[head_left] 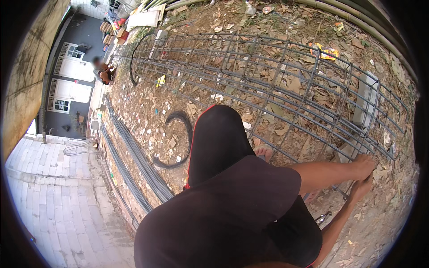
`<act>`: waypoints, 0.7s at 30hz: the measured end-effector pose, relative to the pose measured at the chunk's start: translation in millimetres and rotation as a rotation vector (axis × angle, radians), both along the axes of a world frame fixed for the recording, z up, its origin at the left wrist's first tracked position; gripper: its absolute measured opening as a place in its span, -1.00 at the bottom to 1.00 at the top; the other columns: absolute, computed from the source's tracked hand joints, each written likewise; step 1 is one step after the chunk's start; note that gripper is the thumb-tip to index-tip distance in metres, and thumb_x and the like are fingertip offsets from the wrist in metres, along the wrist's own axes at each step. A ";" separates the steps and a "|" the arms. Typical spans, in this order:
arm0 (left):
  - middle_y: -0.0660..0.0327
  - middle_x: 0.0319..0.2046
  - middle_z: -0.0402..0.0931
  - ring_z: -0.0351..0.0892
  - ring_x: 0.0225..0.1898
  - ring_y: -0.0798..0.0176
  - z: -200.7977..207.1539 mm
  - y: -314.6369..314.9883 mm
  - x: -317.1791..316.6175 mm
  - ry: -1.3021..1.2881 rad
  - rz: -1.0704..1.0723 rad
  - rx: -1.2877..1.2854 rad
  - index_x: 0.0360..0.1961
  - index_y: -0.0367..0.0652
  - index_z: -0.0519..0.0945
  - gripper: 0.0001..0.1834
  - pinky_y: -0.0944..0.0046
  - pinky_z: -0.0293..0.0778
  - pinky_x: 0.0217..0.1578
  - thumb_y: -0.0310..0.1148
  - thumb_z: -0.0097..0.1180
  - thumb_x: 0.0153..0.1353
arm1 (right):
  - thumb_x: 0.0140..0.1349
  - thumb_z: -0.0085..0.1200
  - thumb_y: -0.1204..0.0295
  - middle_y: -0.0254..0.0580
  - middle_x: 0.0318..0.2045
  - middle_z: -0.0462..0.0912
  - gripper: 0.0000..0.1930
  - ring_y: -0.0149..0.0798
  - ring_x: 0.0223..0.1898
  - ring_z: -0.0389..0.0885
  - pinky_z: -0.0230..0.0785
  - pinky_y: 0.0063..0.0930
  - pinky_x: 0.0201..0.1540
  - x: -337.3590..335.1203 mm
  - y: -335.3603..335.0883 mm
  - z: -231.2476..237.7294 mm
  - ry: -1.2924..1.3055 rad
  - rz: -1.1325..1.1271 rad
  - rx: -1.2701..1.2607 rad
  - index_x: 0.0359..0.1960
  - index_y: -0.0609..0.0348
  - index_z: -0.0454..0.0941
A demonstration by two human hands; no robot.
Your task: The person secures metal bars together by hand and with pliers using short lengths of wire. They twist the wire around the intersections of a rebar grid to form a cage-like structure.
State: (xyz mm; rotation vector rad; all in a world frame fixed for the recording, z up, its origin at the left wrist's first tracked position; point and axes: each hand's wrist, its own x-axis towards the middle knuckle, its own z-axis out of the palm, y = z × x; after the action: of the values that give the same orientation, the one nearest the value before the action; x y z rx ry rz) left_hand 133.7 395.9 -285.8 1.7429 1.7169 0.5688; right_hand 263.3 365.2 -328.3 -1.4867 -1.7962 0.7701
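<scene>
Dark steel forms one long rebar cage (304,99) before you, its axis running near right to far left. Your left hand (365,166) and right hand (361,185) meet at its near end, fingers curled; what they grip I cannot tell. Two rod bundles (137,152) lie left; one person (103,73) squats far left.

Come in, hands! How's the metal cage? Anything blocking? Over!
Left hand, right hand together at one end of steel cage, grip unclear. Cage stretched over littered ground. Pale block visible through cage, apart from hands.
</scene>
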 end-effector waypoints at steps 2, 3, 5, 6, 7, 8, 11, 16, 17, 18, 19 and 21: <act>-0.03 -0.24 0.74 0.71 -0.06 -0.07 -11.2 8.7 7.1 -0.038 0.039 -0.017 -0.43 -0.17 0.80 -0.81 0.02 0.61 -0.08 -0.34 0.37 -0.12 | 0.43 0.10 0.24 0.23 0.10 0.66 -0.48 0.13 0.11 0.66 0.43 -0.17 0.15 1.2 -2.0 -0.2 0.034 -0.027 -0.016 0.31 0.32 0.47; -0.03 -0.23 0.74 0.72 -0.06 -0.06 -14.9 15.5 9.0 0.035 -0.050 -0.100 -0.41 -0.16 0.81 -0.78 0.02 0.62 -0.06 -0.34 0.38 -0.14 | 0.43 0.10 0.25 0.24 0.08 0.67 -0.50 0.14 0.10 0.66 0.44 -0.17 0.13 1.9 -2.6 -0.4 -0.016 -0.049 -0.004 0.30 0.29 0.48; -0.03 -0.23 0.74 0.73 -0.05 -0.05 -20.0 21.8 12.8 0.107 -0.137 -0.187 -0.38 -0.16 0.82 -0.75 0.03 0.63 -0.05 -0.34 0.39 -0.16 | 0.43 0.10 0.26 0.24 0.06 0.68 -0.51 0.16 0.09 0.66 0.44 -0.17 0.11 2.7 -4.0 -0.6 -0.067 -0.068 0.004 0.30 0.27 0.49; -0.03 -0.20 0.74 0.73 -0.05 -0.05 -20.9 25.1 13.3 0.098 -0.100 -0.196 -0.35 -0.16 0.82 -0.73 0.06 0.63 -0.04 -0.33 0.40 -0.16 | 0.44 0.10 0.26 0.24 0.05 0.68 -0.52 0.17 0.08 0.66 0.45 -0.17 0.09 2.2 -4.1 -0.4 -0.082 -0.074 -0.022 0.29 0.27 0.49; -0.03 -0.18 0.74 0.74 -0.05 -0.05 -20.8 28.0 13.5 0.076 -0.101 -0.224 -0.33 -0.16 0.82 -0.70 0.09 0.64 -0.03 -0.32 0.41 -0.17 | 0.44 0.10 0.27 0.24 0.03 0.69 -0.53 0.17 0.07 0.67 0.45 -0.17 0.08 1.0 -4.3 0.3 -0.099 -0.083 -0.044 0.29 0.27 0.50; -0.03 -0.18 0.74 0.74 -0.05 -0.05 -19.9 30.4 12.7 0.085 -0.070 -0.198 -0.33 -0.16 0.82 -0.70 0.09 0.64 -0.03 -0.32 0.41 -0.17 | 0.44 0.10 0.27 0.24 0.03 0.69 -0.53 0.17 0.07 0.67 0.45 -0.17 0.08 -0.9 -3.7 1.8 -0.101 -0.087 -0.041 0.29 0.27 0.50; -0.09 -0.13 0.72 0.72 0.00 -0.09 -13.3 32.1 5.8 0.016 -0.122 -0.330 -0.27 -0.22 0.80 -0.66 0.12 0.63 0.02 -0.35 0.41 -0.15 | 0.45 0.10 0.32 0.19 0.00 0.71 -0.57 0.10 0.03 0.69 0.47 -0.20 0.05 -8.0 -3.4 12.3 -0.159 -0.084 0.005 0.26 0.28 0.51; -0.16 -0.06 0.69 0.69 0.06 -0.14 6.1 13.9 -9.7 -0.127 0.113 -0.370 -0.12 -0.36 0.72 -0.51 0.01 0.63 0.05 -0.36 0.50 -0.13 | 0.36 0.13 0.42 0.17 -0.05 0.73 -0.62 0.13 0.00 0.72 0.50 -0.15 0.02 -22.1 -13.7 42.3 -0.100 -0.094 -0.046 0.18 0.24 0.57; -0.13 -0.06 0.69 0.69 0.05 -0.15 10.7 14.9 -11.0 -0.104 0.106 -0.414 -0.13 -0.34 0.73 -0.53 0.00 0.63 0.05 -0.34 0.48 -0.10 | 0.32 0.18 0.42 0.16 -0.09 0.74 -0.63 0.16 -0.04 0.72 0.51 -0.14 -0.02 -22.1 -14.9 49.0 -0.173 -0.113 -0.071 0.15 0.20 0.59; -0.12 -0.05 0.70 0.70 0.05 -0.13 13.7 14.5 -12.9 -0.094 0.140 -0.453 -0.15 -0.31 0.74 -0.57 0.01 0.63 0.04 -0.33 0.47 -0.07 | 0.28 0.21 0.43 0.13 -0.12 0.74 -0.66 0.17 -0.07 0.72 0.52 -0.12 -0.04 -24.8 -16.8 52.9 -0.168 -0.100 0.023 0.09 0.18 0.62; -0.13 -0.03 0.69 0.70 0.06 -0.12 15.6 15.8 -17.0 -0.013 0.065 -0.470 -0.16 -0.31 0.75 -0.57 0.02 0.64 0.03 -0.31 0.49 -0.08 | 0.27 0.22 0.42 0.08 -0.14 0.75 -0.70 0.15 -0.07 0.72 0.53 -0.10 -0.02 -24.5 -17.8 57.8 -0.200 -0.130 -0.004 0.04 0.16 0.64; -0.19 -0.09 0.70 0.72 0.01 -0.14 17.8 16.0 -20.4 0.057 0.046 -0.390 -0.21 -0.35 0.76 -0.55 0.02 0.64 -0.01 -0.27 0.51 -0.11 | 0.26 0.25 0.34 0.04 -0.15 0.76 -0.67 0.14 -0.10 0.71 0.54 -0.05 -0.05 -24.6 -19.1 66.8 -0.212 -0.133 -0.008 0.05 0.08 0.62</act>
State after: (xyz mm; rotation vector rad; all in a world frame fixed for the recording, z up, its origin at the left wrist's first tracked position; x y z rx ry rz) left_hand 113.2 411.9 -268.0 1.4572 1.7712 0.1857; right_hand 238.7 346.1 -261.5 -1.7286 -1.8250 0.5724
